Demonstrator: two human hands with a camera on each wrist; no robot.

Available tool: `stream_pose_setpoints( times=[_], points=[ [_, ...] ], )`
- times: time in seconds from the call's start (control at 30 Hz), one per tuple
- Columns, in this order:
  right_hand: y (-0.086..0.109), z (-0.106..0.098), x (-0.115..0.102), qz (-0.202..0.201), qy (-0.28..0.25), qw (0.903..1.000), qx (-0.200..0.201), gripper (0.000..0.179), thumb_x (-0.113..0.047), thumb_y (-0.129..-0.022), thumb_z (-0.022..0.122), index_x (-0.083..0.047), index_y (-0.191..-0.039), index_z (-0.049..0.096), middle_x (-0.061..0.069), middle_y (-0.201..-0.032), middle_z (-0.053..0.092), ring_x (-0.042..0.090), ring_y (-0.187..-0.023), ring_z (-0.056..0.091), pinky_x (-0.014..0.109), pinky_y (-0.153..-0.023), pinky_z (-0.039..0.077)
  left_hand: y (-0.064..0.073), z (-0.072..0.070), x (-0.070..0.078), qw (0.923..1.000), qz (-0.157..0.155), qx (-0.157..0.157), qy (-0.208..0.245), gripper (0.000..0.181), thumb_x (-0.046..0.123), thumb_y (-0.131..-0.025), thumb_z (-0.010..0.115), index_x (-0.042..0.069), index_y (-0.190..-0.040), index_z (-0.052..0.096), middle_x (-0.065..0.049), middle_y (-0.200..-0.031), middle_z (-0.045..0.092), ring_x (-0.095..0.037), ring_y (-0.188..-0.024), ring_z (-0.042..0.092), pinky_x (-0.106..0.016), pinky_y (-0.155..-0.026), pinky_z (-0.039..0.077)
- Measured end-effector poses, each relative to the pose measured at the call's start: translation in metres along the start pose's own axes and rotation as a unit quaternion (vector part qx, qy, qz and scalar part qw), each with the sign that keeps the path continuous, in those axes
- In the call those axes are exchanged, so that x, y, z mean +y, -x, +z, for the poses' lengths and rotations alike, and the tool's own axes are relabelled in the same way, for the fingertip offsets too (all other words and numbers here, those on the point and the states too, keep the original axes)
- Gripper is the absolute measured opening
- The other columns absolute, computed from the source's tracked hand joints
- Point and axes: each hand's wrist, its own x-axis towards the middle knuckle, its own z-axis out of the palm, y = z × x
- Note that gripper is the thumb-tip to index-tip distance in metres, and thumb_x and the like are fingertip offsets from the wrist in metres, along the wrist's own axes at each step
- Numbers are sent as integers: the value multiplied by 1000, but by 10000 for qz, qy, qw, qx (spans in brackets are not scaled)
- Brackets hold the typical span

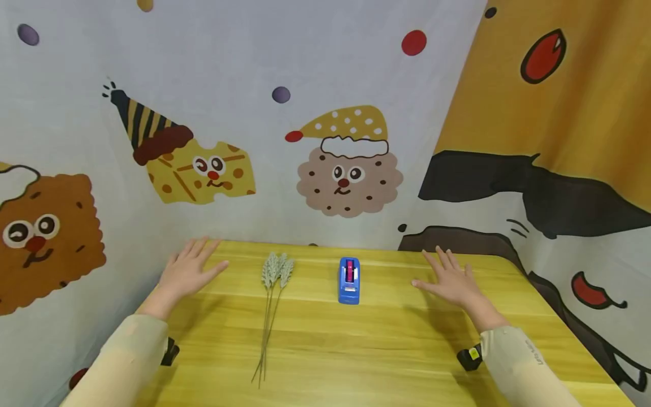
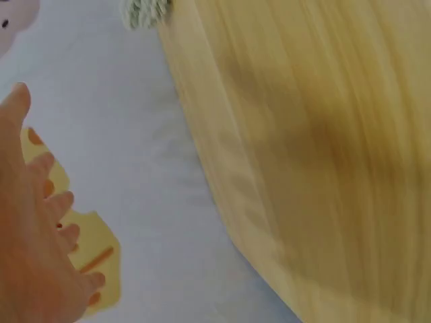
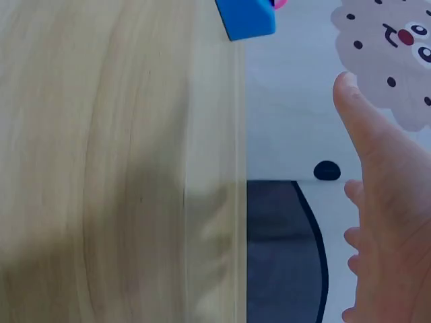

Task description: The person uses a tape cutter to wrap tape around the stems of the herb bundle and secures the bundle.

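Several grey-green dried-flower stems [image 1: 277,270] lie together on the wooden table, their heads toward the back and thin stalks toward the front. To the right of them stands a blue tape dispenser [image 1: 348,297] with a pink core in it. My left hand [image 1: 188,268] is held above the table's left side with fingers spread, left of the flower heads and holding nothing. On the other side, my right hand [image 1: 451,281] hovers with spread fingers, right of the dispenser and also bare. Only a corner of the dispenser [image 3: 248,17] shows in the right wrist view.
A white cloth [image 1: 229,68] printed with cartoon figures hangs behind and beside the table [image 1: 325,350]. The table's back edge runs just beyond the dispenser. Each wrist carries a small black device, such as the one [image 1: 469,358] under the right sleeve.
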Motion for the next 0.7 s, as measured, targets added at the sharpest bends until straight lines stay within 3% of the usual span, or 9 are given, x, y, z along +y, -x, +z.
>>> stream_pose_setpoints(
  times=[0.17,0.37,0.57,0.7],
  points=[
    [1,0,-12,-270,-235,9986,378,93,-69,-85,55,-20,-156,20,22,-158,10,44,-143,4,77,-99,1,-9,4,23,9966,731,348,146,71,55,-98,44,13,-153,29,-21,-157,19,-45,-142,10,-69,-106,8],
    [-4,10,-32,-689,-1267,9868,733,81,-52,-89,63,-10,-152,31,25,-156,18,48,-141,11,74,-101,15,-20,21,68,9871,1303,545,757,57,43,-100,48,10,-146,42,-18,-155,26,-41,-143,14,-66,-108,13],
    [-15,35,-65,-651,-2739,9545,983,62,-41,-95,61,-5,-143,46,22,-147,39,42,-135,33,63,-104,28,-33,48,118,9713,1555,346,1765,51,38,-102,47,10,-144,46,-16,-154,29,-39,-143,15,-66,-108,15],
    [-22,54,-95,-158,-3760,9199,1106,47,-34,-97,60,-3,-132,57,18,-135,53,35,-125,47,55,-102,37,-42,67,146,9528,1618,262,2557,46,30,-103,46,7,-142,48,-18,-152,33,-40,-141,21,-65,-108,17]
  ],
)
